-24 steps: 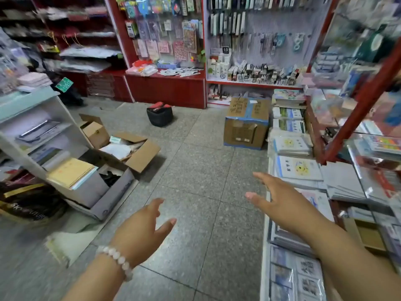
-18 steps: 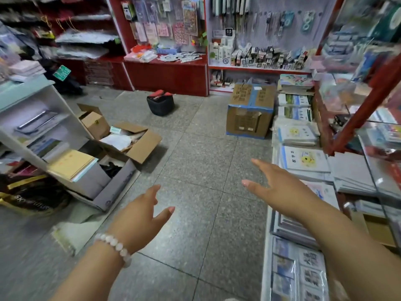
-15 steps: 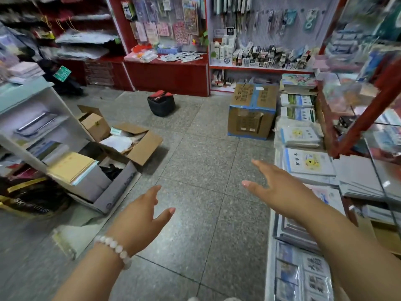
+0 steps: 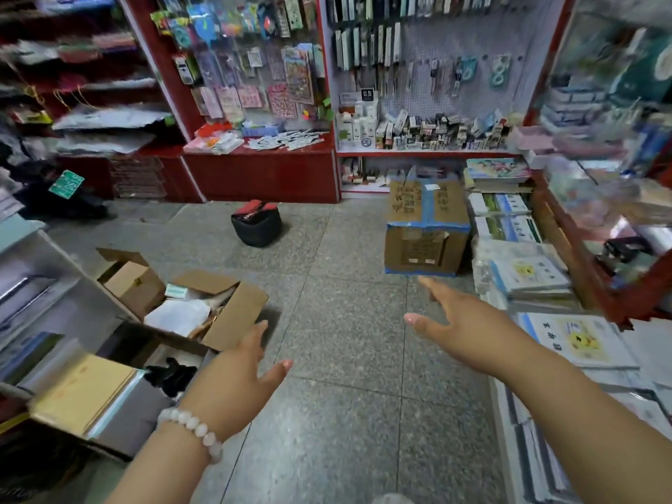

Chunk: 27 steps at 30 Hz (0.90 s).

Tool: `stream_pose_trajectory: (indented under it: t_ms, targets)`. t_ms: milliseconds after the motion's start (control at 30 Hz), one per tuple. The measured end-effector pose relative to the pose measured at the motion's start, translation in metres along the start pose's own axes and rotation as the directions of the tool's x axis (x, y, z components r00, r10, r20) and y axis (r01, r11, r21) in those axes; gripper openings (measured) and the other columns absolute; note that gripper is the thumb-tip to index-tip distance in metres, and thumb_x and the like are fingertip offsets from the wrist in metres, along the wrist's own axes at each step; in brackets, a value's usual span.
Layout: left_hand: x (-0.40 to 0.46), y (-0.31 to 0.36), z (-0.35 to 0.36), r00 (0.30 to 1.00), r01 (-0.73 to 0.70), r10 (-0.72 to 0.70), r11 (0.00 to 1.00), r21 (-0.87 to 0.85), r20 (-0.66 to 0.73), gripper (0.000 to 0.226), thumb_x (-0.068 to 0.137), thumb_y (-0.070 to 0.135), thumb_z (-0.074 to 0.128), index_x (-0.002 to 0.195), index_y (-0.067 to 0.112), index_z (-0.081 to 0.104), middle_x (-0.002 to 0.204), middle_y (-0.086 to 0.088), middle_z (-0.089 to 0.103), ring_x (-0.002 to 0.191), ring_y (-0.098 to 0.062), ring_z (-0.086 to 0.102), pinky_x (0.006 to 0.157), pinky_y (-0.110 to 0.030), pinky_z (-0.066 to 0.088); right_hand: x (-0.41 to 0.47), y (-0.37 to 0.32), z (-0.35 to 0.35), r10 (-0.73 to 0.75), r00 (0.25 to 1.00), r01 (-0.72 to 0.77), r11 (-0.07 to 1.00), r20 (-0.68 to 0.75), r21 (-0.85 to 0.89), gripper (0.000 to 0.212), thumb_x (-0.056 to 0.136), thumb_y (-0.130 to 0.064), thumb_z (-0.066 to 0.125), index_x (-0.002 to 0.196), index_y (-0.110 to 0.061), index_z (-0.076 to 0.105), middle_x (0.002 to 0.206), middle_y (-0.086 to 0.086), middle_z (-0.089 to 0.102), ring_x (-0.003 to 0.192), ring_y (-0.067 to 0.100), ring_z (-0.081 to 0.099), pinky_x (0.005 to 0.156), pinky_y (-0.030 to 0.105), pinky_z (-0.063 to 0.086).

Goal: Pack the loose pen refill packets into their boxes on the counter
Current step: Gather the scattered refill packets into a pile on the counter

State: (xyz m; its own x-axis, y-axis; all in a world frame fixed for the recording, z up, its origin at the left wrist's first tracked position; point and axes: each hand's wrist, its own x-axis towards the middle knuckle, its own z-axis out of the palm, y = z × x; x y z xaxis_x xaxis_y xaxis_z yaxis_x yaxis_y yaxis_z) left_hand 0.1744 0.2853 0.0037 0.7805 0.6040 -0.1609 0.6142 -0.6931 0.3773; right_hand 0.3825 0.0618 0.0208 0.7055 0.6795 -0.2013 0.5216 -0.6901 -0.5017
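In the head view my left hand (image 4: 232,380) and my right hand (image 4: 469,325) are both spread and hold nothing, low in the frame over the floor (image 4: 349,285). The refill packets I think lie on the red counter (image 4: 262,149) at upper centre, well apart, straight ahead; neither hand is clearly nearer.

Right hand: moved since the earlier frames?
Yes. The right hand has moved forward toward the taped cardboard box; its fingertips now reach the box's bottom edge, where earlier they fell short.
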Motion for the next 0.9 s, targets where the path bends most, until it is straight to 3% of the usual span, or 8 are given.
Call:
stream_pose_trajectory:
  t_ms: [67,200,567,900]
  targets:
    - [0.034,-0.016,-0.011,1.000,-0.011,0.011,1.000,0.000,-0.005,0.073,0.086,0.058,0.049,0.146,0.027,0.022,0.115,0.003,0.060,0.094,-0.012,0.058,0.075,-0.027,0.044,0.029,-0.015,-0.004,-0.001,1.000,0.001,1.000,-0.018,0.007,0.080,0.082,-0.070,0.042,0.148,-0.040,0.010,0.151,-0.005,0.035,0.133,0.017,0.041,0.097,0.032,0.039]
    - [0.094,-0.032,-0.027,1.000,-0.028,0.027,0.998,-0.052,-0.014,0.075,0.084,0.061,0.048,0.146,0.030,0.019,0.111,0.007,0.061,0.097,-0.009,0.059,0.086,-0.033,0.050,0.087,-0.035,-0.009,-0.013,1.000,0.013,1.000,-0.027,0.011,0.078,0.083,-0.069,0.042,0.148,-0.039,0.012,0.152,-0.005,0.033,0.136,0.015,0.037,0.101,0.032,0.037]
    - [0.295,-0.048,-0.065,0.998,0.049,-0.053,0.995,-0.082,-0.043,0.074,0.088,0.053,0.050,0.148,0.026,0.016,0.103,0.003,0.065,0.097,-0.014,0.060,0.086,-0.035,0.050,0.314,-0.061,-0.040,-0.071,0.997,0.072,0.997,-0.032,0.014,0.083,0.079,-0.073,0.042,0.149,-0.037,0.013,0.151,-0.001,0.036,0.135,0.016,0.038,0.106,0.036,0.039]
    - [0.467,-0.070,-0.114,0.992,0.079,-0.091,0.988,-0.132,-0.087,0.077,0.085,0.058,0.049,0.148,0.030,0.015,0.111,0.008,0.063,0.102,-0.010,0.060,0.089,-0.032,0.049,0.519,-0.110,-0.078,-0.168,0.986,0.168,0.986,-0.020,-0.015,0.079,0.083,-0.070,0.041,0.148,-0.036,0.012,0.151,-0.001,0.037,0.136,0.018,0.037,0.103,0.036,0.039]
